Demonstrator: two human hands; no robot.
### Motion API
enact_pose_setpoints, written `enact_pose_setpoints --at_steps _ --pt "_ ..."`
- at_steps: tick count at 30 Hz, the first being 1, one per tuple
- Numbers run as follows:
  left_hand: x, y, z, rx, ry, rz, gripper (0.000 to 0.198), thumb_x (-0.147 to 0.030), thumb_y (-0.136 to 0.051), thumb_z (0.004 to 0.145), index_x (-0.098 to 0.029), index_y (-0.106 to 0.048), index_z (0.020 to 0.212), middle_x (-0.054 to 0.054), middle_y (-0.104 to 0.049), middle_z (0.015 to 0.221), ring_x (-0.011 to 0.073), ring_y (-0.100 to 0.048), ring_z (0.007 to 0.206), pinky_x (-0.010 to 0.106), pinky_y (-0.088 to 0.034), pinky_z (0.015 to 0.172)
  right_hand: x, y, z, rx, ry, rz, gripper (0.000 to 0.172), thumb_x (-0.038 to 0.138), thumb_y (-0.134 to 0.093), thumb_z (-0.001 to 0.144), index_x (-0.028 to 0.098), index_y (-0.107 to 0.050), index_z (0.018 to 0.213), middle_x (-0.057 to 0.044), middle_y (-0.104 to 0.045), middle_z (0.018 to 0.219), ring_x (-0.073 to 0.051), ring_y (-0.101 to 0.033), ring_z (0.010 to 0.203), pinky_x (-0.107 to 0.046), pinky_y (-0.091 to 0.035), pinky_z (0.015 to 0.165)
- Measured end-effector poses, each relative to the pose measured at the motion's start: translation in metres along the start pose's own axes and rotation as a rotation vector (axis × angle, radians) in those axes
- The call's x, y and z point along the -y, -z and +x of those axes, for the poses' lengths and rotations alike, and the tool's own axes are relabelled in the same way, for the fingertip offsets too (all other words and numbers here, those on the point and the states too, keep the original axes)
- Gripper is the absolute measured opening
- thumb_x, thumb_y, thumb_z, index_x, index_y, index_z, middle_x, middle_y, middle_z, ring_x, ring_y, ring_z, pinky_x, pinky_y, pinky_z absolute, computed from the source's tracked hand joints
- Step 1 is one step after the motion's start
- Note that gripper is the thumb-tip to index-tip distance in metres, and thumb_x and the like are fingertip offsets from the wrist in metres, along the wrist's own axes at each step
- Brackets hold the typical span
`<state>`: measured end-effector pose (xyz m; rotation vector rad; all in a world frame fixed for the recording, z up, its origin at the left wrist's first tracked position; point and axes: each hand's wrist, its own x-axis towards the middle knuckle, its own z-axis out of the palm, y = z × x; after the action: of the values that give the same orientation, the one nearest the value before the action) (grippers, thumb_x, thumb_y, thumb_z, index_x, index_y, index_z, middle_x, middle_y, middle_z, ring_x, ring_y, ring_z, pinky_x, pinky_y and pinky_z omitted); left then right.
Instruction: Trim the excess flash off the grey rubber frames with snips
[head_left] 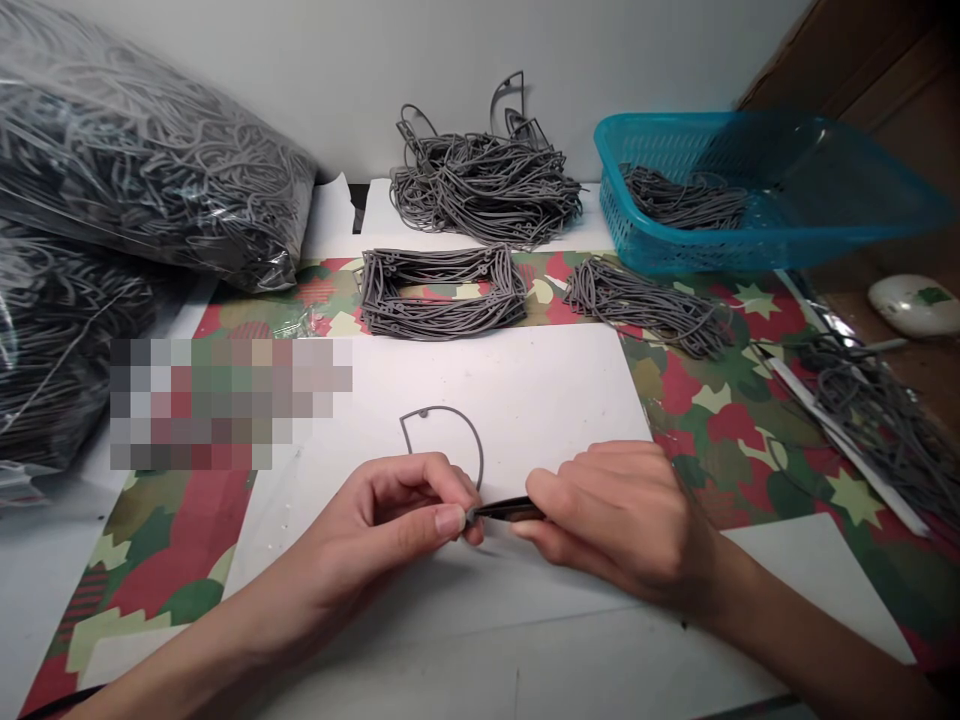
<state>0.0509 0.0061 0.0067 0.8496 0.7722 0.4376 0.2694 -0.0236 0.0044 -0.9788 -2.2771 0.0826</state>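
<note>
Between the thumb and fingers of my left hand (405, 515) is pinched a thin grey rubber gasket (477, 435). Its curved loop, with a straight side and a small round tab, sticks up behind the fingers. My right hand (619, 510) is closed around black tweezers (506, 508). Their tips meet the gasket at the left thumb's tip; whether they grip it or only touch it, I cannot tell. Both hands are over a white paper sheet (555, 390). The part of the gasket inside the left fingers is hidden.
Behind the paper lie a rectangular stack of gaskets (442, 322), a loose heap (487, 185) and a bundle (645, 305). A blue basket (611, 215) holds more. Stuffed plastic bags (172, 170) stand at left. Grey scraps (885, 410) and a white computer mouse (911, 303) are at right.
</note>
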Motion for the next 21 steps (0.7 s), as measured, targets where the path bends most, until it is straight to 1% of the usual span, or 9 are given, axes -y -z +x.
enact_pose_setpoints --at_steps 4,7,10,13,15,18,21 --pt "0.0002 0.0009 -0.0009 0.023 -0.006 -0.01 0.018 -0.038 -0.072 0.081 -0.022 -0.069 0.073 -0.002 -0.062 0.071 0.0129 -0.053 0.073 0.021 -0.039 0.069 0.0 0.0011 0.0005 -0.001 -0.013 0.009 0.032 0.029 -0.045 0.099 0.013 -0.064 0.079 0.005 -0.044 0.048 -0.009 -0.035 0.043 -0.025 -0.028 0.045" --pt "0.0001 0.0013 -0.0015 0.024 0.003 -0.017 0.017 -0.038 -0.072 0.08 -0.022 -0.069 0.074 -0.002 -0.062 0.073 0.0136 -0.054 0.076 0.021 -0.04 0.072 0.0002 0.0013 0.0009 -0.003 -0.024 0.004 0.031 0.029 -0.044 0.099 0.014 -0.062 0.078 0.006 -0.043 0.048 -0.009 -0.034 0.043 -0.025 -0.028 0.045" --pt "0.0002 0.0014 -0.0019 0.005 0.002 -0.009 0.018 -0.038 -0.073 0.08 -0.021 -0.068 0.074 -0.002 -0.062 0.075 0.0134 -0.053 0.076 0.02 -0.039 0.071 0.0009 0.0002 0.0008 -0.053 -0.055 0.02 0.031 0.031 -0.042 0.1 0.015 -0.058 0.079 0.006 -0.045 0.049 -0.008 -0.034 0.043 -0.025 -0.027 0.044" --pt "0.0013 0.0013 -0.0013 -0.024 -0.014 0.008 0.019 -0.038 -0.074 0.078 -0.021 -0.067 0.073 -0.001 -0.061 0.076 0.0137 -0.052 0.076 0.021 -0.039 0.07 0.0018 0.0001 0.0006 -0.073 -0.188 0.129 0.03 0.037 -0.039 0.101 0.015 -0.055 0.087 0.006 -0.046 0.053 -0.007 -0.037 0.043 -0.021 -0.031 0.043" --pt "0.0021 0.0011 -0.0005 -0.037 -0.021 0.01 0.019 -0.038 -0.075 0.077 -0.021 -0.067 0.075 -0.001 -0.06 0.075 0.0138 -0.051 0.076 0.021 -0.039 0.071 0.0026 0.0012 0.0005 -0.028 -0.317 0.243 0.029 0.038 -0.037 0.101 0.016 -0.053 0.09 0.006 -0.046 0.057 -0.006 -0.037 0.044 -0.018 -0.033 0.043" --pt "0.0024 0.0005 0.0004 -0.033 -0.013 0.01 0.017 -0.037 -0.076 0.077 -0.022 -0.068 0.078 -0.002 -0.06 0.073 0.0128 -0.051 0.075 0.02 -0.04 0.07 0.0041 0.0028 -0.0003 0.046 -0.483 0.42 0.024 0.035 -0.036 0.1 0.019 -0.051 0.09 0.007 -0.042 0.058 -0.006 -0.035 0.045 -0.017 -0.033 0.045" --pt "0.0014 -0.0005 -0.0001 -0.04 -0.013 0.042 0.016 -0.037 -0.076 0.076 -0.022 -0.07 0.077 -0.001 -0.06 0.072 0.013 -0.052 0.074 0.02 -0.041 0.069 0.0055 0.0024 -0.0021 0.053 -0.558 0.542 0.019 0.033 -0.037 0.099 0.02 -0.051 0.095 0.007 -0.04 0.059 -0.007 -0.037 0.047 -0.017 -0.035 0.047"
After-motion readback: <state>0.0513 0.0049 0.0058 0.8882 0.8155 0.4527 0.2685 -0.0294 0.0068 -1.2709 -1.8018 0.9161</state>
